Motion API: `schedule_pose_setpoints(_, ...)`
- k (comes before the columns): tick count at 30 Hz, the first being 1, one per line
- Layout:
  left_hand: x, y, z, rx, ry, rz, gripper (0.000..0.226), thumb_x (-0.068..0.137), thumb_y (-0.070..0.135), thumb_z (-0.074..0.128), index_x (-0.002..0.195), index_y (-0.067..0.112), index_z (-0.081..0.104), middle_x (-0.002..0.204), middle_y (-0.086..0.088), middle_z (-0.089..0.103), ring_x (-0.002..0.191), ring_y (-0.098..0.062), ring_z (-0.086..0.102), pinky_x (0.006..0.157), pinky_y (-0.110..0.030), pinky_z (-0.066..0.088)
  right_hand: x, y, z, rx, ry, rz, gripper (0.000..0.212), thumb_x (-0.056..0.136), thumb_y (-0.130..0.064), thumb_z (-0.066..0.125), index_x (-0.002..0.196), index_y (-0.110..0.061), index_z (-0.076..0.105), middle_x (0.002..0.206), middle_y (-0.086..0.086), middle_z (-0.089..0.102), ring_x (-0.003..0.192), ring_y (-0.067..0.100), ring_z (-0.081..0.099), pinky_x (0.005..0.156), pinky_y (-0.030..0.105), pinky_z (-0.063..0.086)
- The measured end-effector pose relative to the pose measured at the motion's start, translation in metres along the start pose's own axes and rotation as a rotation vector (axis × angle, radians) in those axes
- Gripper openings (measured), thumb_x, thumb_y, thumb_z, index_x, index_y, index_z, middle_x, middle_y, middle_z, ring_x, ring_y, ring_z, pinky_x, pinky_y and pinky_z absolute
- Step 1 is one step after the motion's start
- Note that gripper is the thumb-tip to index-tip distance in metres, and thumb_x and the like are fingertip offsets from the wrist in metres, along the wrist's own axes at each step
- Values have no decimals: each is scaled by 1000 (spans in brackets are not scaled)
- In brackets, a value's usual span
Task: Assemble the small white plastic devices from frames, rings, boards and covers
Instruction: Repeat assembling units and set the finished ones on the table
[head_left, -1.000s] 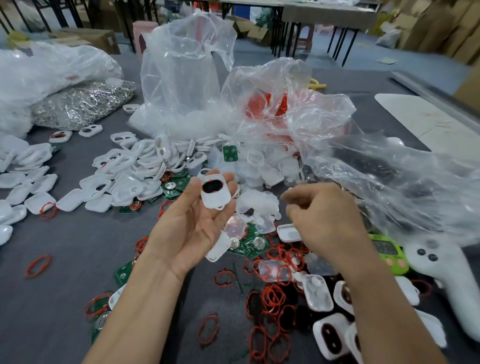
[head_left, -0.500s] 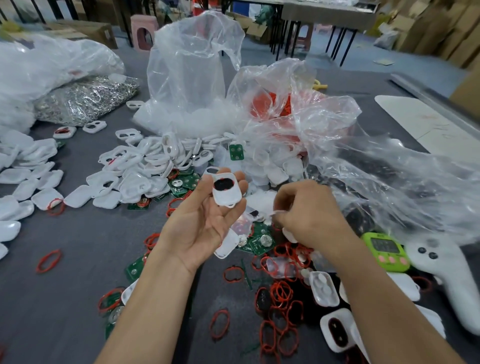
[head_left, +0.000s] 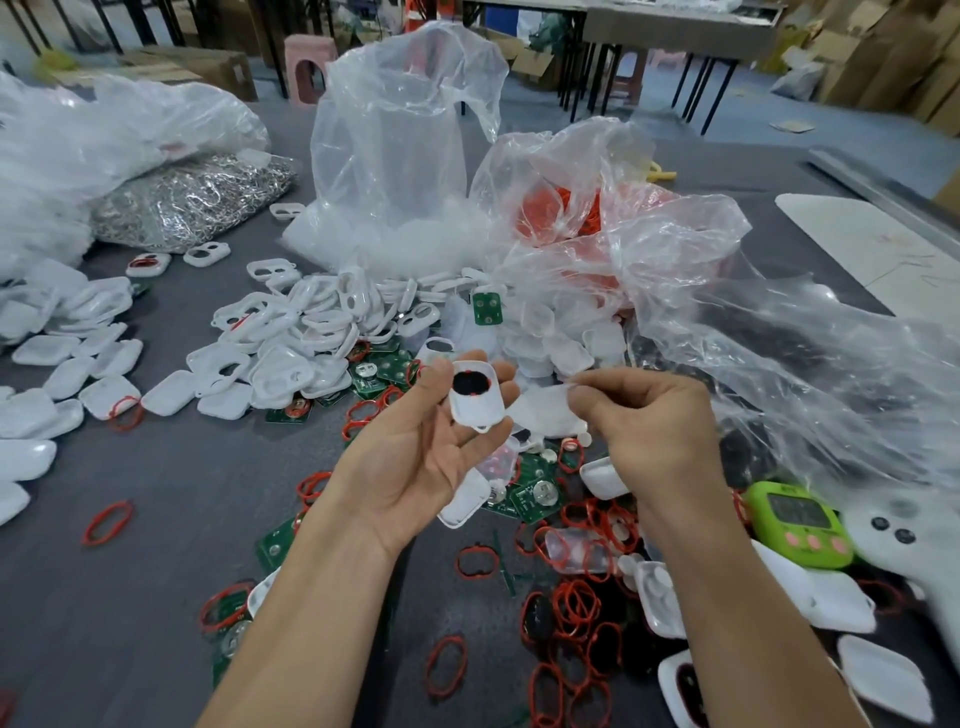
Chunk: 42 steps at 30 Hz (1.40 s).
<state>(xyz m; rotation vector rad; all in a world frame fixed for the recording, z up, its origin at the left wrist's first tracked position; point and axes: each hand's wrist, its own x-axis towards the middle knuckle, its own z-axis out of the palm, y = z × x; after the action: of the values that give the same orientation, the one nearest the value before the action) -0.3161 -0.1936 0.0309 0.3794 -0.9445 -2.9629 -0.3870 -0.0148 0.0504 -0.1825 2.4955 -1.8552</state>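
1 left hand (head_left: 415, 452), 1 right hand (head_left: 649, 431), 1 timer (head_left: 797, 525), 1 stool (head_left: 310, 65); frames (head_left: 322, 317), rings (head_left: 582, 608), boards (head_left: 487, 308), covers (head_left: 111, 397): many ea.

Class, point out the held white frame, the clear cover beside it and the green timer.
white frame (head_left: 477, 409), head view, below its dark opening
clear cover (head_left: 540, 414), head view, its middle
green timer (head_left: 794, 512), head view, its screen
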Motion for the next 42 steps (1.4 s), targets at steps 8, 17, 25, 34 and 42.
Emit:
schedule_pose_setpoints(8,5,-6,3,123,29,-15,36,84,39,61,94,13,84,109,-10,77,89,-18,76,64,-29,61,-4,-32,-13,274,-281,-9,13,82,1,79,84,-12,79,70,16,72,50,17,60,45,23,47)
schedule_pose_setpoints(17,4,-7,3,207,-25,-43,33,86,37,61,95,16,84,105,-8,78,90,-20,77,65,-30,62,2,-50,1,-77,-373,-169,18,79,-15,87,77,-32,82,73,-3,78,76,21,75,77,43,63)
schedule_pose_setpoints(25,5,-8,0,247,-15,-41,33,89,36,63,104,13,81,109,-15,76,98,-28,75,68,-32,62,2,-47,16,-139,-292,-197,14,80,-18,87,72,-27,81,66,-11,75,60,5,72,52,12,51)
schedule_pose_setpoints(34,8,-9,-2,251,-1,-33,32,86,36,60,95,16,84,98,-9,79,86,-17,77,67,-31,62,-3,-40,24,-183,-223,-269,16,76,-21,89,69,-32,80,60,-20,70,57,-3,67,51,8,46)
schedule_pose_setpoints(42,7,-8,-1,219,0,-22,32,85,35,61,95,14,84,105,-13,78,91,-21,77,69,-33,63,-8,-33,27,-245,-57,-301,19,77,-34,88,92,-35,77,63,-12,67,53,4,62,54,19,48)
